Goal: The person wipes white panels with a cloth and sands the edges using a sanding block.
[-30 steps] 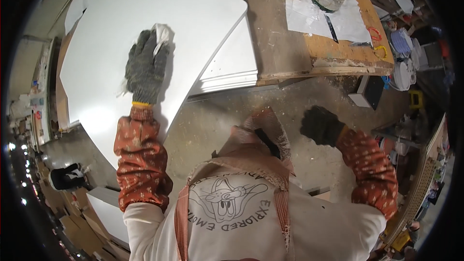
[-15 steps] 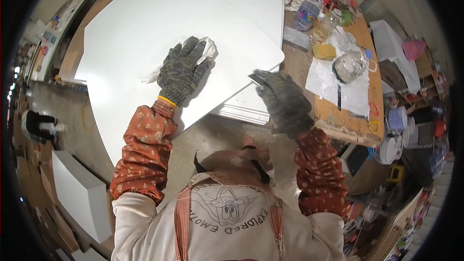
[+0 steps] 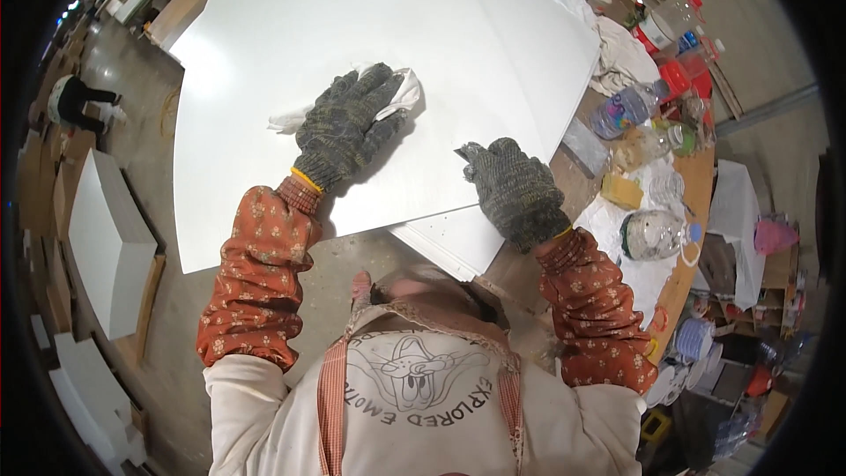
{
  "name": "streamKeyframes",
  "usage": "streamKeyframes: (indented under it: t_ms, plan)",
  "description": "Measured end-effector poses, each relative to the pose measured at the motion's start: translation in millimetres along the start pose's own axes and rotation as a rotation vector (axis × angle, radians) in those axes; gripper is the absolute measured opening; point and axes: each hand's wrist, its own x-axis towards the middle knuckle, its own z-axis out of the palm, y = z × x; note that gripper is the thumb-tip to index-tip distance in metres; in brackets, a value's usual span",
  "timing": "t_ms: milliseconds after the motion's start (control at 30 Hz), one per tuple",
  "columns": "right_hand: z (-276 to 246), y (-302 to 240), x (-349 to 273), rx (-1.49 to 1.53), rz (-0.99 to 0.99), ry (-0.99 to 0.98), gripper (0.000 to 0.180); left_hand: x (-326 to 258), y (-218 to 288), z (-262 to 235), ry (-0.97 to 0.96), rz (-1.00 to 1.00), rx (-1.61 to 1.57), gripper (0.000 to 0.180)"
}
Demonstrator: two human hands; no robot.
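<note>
A large white board (image 3: 370, 53) lies flat on a stack of similar white panels (image 3: 449, 247) on a wooden table. My left hand (image 3: 348, 123), in a grey knit glove, presses a crumpled white cloth (image 3: 397, 92) onto the board's surface. My right hand (image 3: 515, 194), also gloved, rests flat on the board's near right edge, fingers together. Both forearms wear orange flowered sleeves.
The wooden table (image 3: 696, 185) at the right carries plastic bottles (image 3: 630, 106), red containers (image 3: 683, 79), a yellow sponge (image 3: 621, 189), a clear crumpled bag (image 3: 652, 234) and white rags (image 3: 621, 57). White boxes (image 3: 106, 238) stand on the floor at left. A person (image 3: 75, 97) crouches far left.
My right hand has come up from my side and landed on the board's edge. My left hand keeps the cloth on the board; my view has swung toward the table's cluttered end.
</note>
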Motion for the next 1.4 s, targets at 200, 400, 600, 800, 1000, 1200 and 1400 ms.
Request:
streamKeyframes:
  t_ms: [200, 400, 600, 800, 1000, 1200, 1400]
  plan:
    - [1.6, 11.2, 1.4, 0.015, -0.219, 0.185, 0.021, 0.5, -11.2, 12.3, 0.061, 0.017, -0.002, 0.05]
    - [16.3, 21.5, 6.5, -0.172, -0.198, 0.177, 0.031, 4.9, 5.2, 1.4, 0.015, -0.04, -0.01, 0.05]
    - [2.4, 3.2, 0.4, -0.073, -0.095, 0.033, 0.029, -1.4, -12.3, 17.9, 0.049, -0.013, -0.031, 0.051]
    - [2.4, -4.3, 1.1, -0.063, -0.001, -0.023, 0.029, 3.3, -15.7, 17.6, 0.031, -0.091, 0.028, 0.054]
    - [1.6, -3.7, 6.6, -0.063, -0.021, 0.184, 0.018, 6.6, -13.8, 19.8, 0.101, -0.046, 0.016, 0.051]
    - [18.2, 28.6, -103.8, 0.07, 0.142, 0.409, 0.017, 3.2, -12.6, 14.0, 0.045, -0.088, 0.049, 0.047]
    - [62.4, 50.3, -158.1, -0.065, 0.378, 0.515, 0.025, 11.0, 77.9, 19.7, -0.105, 0.155, 0.246, 0.067]
